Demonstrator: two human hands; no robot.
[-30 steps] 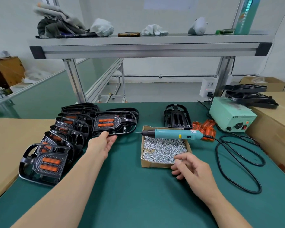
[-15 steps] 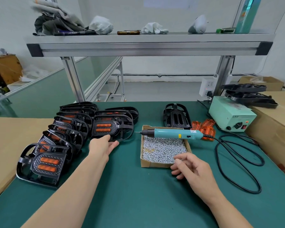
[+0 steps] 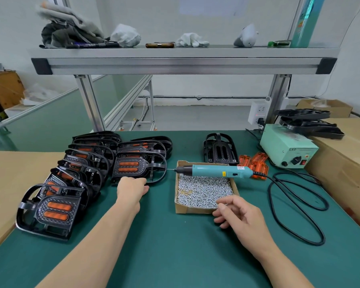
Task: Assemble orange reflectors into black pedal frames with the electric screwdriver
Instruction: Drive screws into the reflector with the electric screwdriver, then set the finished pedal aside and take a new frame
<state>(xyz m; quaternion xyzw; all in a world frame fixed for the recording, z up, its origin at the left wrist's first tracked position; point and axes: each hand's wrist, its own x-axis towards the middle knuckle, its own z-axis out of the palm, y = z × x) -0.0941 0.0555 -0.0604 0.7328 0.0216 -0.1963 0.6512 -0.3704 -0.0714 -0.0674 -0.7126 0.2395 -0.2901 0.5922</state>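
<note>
Your left hand (image 3: 131, 189) is at the near rim of a black pedal frame (image 3: 139, 167), fingers bent down over its edge and holding it. The frame lies flat on the green table (image 3: 175, 246), with two orange reflectors (image 3: 128, 166) seated in it. It sits in front of two more fitted frames and just right of a long overlapping row of finished pedals (image 3: 56, 208) along the table's left side.

Your right hand (image 3: 239, 217) hovers at the near right corner of the cardboard box (image 3: 192, 209), fingers loosely curled, with thumb and forefinger close together. You cannot tell whether a screw is pinched between them. The box is full of small silver screws (image 3: 202, 190).

The electric screwdriver (image 3: 214, 171) lies across the far edge of the box with its bit pointing left toward the held frame, in neither hand. Its black cable (image 3: 295, 206) loops over the table on the right to the pale green power unit (image 3: 287, 145). Loose reflectors (image 3: 254, 163) lie just beyond the screwdriver's cable end, beside an empty frame (image 3: 219, 150).
</note>
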